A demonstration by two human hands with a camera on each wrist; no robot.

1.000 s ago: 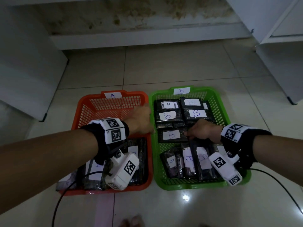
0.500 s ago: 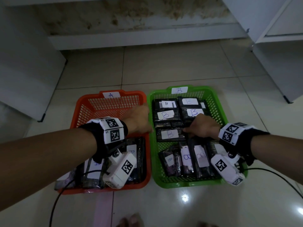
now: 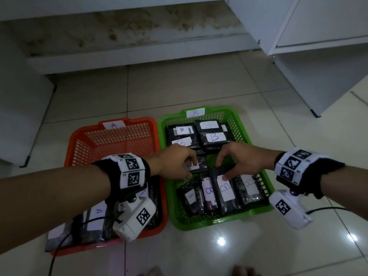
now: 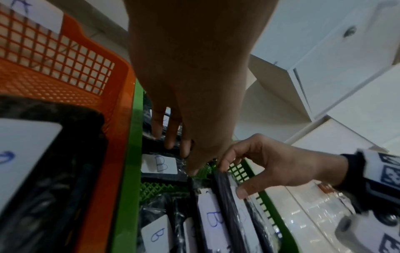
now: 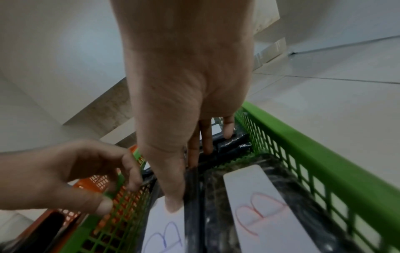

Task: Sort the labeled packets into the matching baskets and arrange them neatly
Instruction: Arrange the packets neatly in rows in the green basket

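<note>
Pinched between the right hand (image 3: 242, 163)'s thumb and fingers is the far end of a dark, glossy packet (image 3: 224, 188) with a white B label, one of a row lying lengthwise at the near end of the green basket (image 3: 256, 136). From the head view, the left hand (image 3: 175, 164) reaches across from over the orange basket (image 3: 83, 144) and its curled fingers nip the label edge of a smaller packet (image 3: 199, 166) lying in the middle of the green one; more B packets are stacked at the far end. Both baskets are rectangular plastic mesh, side by side on shiny pale tiles (image 3: 179, 88), each with a paper tag, A on orange and B on green. A-labelled packets sit in the orange basket's near end under the left forearm. From the left wrist, that hand (image 4: 190, 85) points down, fingertips (image 4: 171, 143) on crinkled black wrap, while the right hand (image 4: 268, 164) grips a packet edge (image 4: 225, 191) standing slightly raised. From the right wrist, the thumb (image 5: 173, 196) presses the white label and the fingers (image 5: 205, 137) hook over the packet's far end; the left hand (image 5: 71, 172) hangs curled beside it, and whether it holds anything there I cannot tell.
</note>
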